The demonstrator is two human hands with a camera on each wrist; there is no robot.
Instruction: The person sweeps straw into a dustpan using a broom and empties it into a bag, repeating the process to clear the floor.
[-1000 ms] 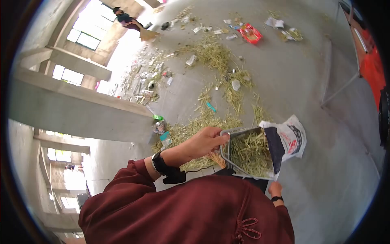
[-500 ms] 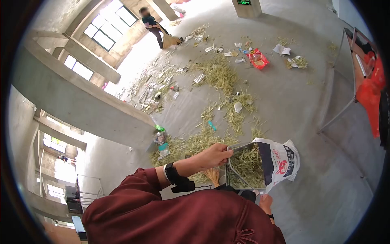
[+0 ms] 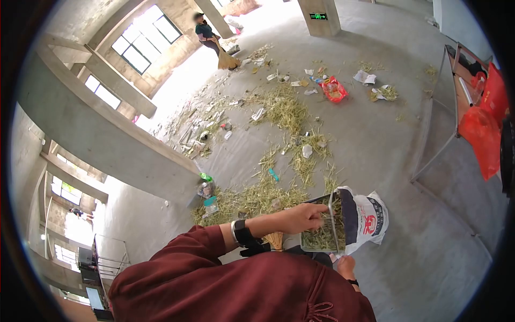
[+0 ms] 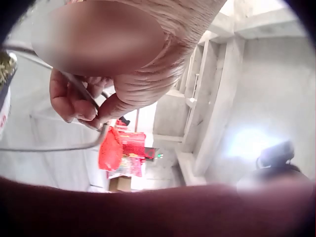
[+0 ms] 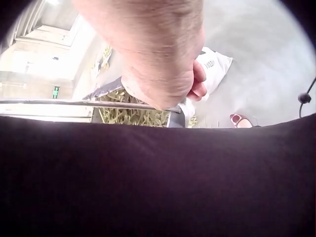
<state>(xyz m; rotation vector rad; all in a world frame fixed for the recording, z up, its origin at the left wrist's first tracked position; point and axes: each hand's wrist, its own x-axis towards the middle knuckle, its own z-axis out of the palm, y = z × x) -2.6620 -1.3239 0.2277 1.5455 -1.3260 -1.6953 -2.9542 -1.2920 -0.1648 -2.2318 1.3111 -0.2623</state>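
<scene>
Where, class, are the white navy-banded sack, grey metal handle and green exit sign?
White sack (image 3: pixel 372 218): head view, printed side.
Metal handle (image 3: pixel 333 227): head view, bar's middle.
Exit sign (image 3: pixel 318 16): head view, front face.

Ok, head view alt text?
The left grip holds the handle of a scoop of straw against a white sack; the right grip is near the sack, its hold unclear. More straw and litter lie on the floor.

One green exit sign (image 3: pixel 318 16), on a concrete pillar (image 3: pixel 322 28); one dark-framed window (image 3: pixel 146 40); one rack (image 3: pixel 460 109), with red bag (image 3: pixel 479 138) alongside.
</scene>
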